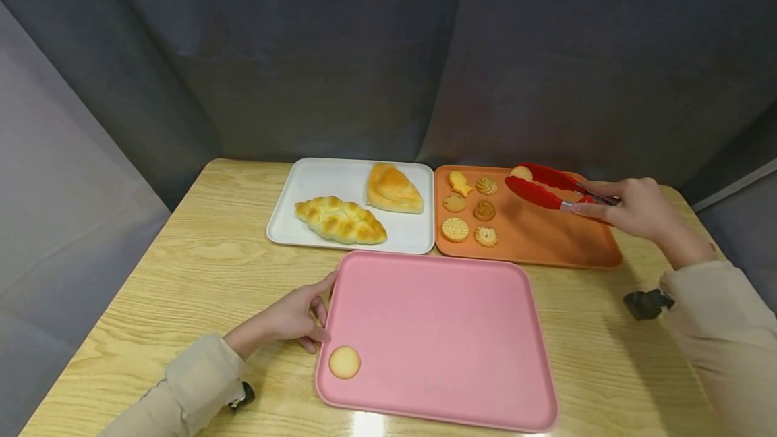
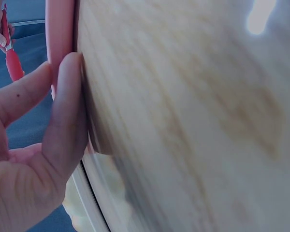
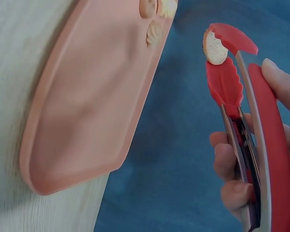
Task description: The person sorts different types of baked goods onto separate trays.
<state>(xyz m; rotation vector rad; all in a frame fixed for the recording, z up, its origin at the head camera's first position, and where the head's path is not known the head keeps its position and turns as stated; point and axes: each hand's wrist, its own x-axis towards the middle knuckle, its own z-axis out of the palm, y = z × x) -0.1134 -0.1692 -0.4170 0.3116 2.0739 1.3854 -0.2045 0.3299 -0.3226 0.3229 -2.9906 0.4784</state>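
Observation:
My right hand [image 1: 637, 208] grips red-tipped tongs [image 1: 537, 193] by their handles, above the orange tray [image 1: 546, 241]. Between the red tips a round cookie [image 3: 215, 48] is pinched, clear of the tray. My left hand [image 1: 291, 315] rests against the left edge of the pink tray [image 1: 443, 329], fingers spread along its side. A plain round cookie [image 1: 344, 362] lies in that tray's near left corner. Several small cookies sit in the orange tray's left half, among them a fish-shaped cookie [image 1: 459, 183] and a round patterned cookie [image 1: 454, 230].
Left of the orange tray, a white tray [image 1: 285, 221] bears a braided bread [image 1: 341, 220] and a wedge-shaped bread [image 1: 393, 189]. All three trays stand close together on the wooden table [image 1: 182, 255]. A dark curtain [image 1: 315, 52] hangs behind the table.

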